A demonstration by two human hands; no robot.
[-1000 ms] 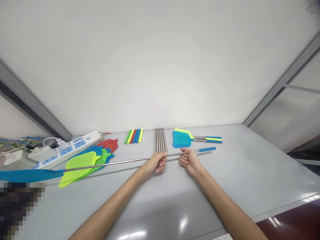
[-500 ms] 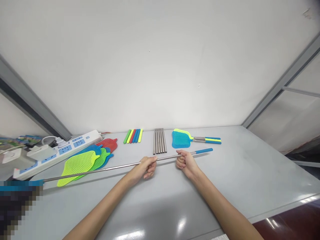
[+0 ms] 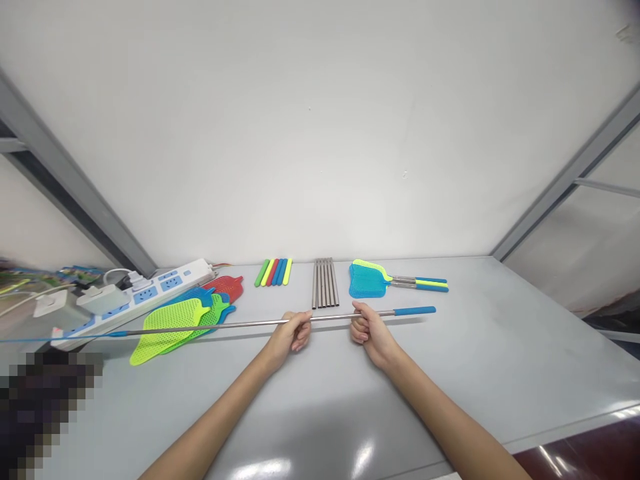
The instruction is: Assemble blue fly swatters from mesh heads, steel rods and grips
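An extended telescopic fly swatter (image 3: pixel 235 325) stretches across the view above the table. Its blue grip (image 3: pixel 415 311) points right, and its blue head, seen edge-on, runs out of view at the left. My left hand (image 3: pixel 295 333) is closed around the metal rod near the middle. Closer to the blue grip, my right hand (image 3: pixel 367 330) is closed on the same rod. Behind my hands lie a row of metal tubes (image 3: pixel 325 283) and finished-looking short fly swatters (image 3: pixel 369 280) with blue and yellow grips. Loose coloured grips (image 3: pixel 273 273) lie farther left.
Loose swatter heads (image 3: pixel 170 323) in yellow, green, blue and red overlap on the grey table (image 3: pixel 500 360). A white power strip (image 3: pixel 187 275) with plugged-in adapters stands behind them. A white wall (image 3: pixel 320 133) closes off the back. Something pixelated covers the lower left.
The long swatter has turned: its left part has risen and its blue head now appears edge-on. The grip end has dropped slightly. Both hands keep hold of the rod, and the view has shifted slightly.
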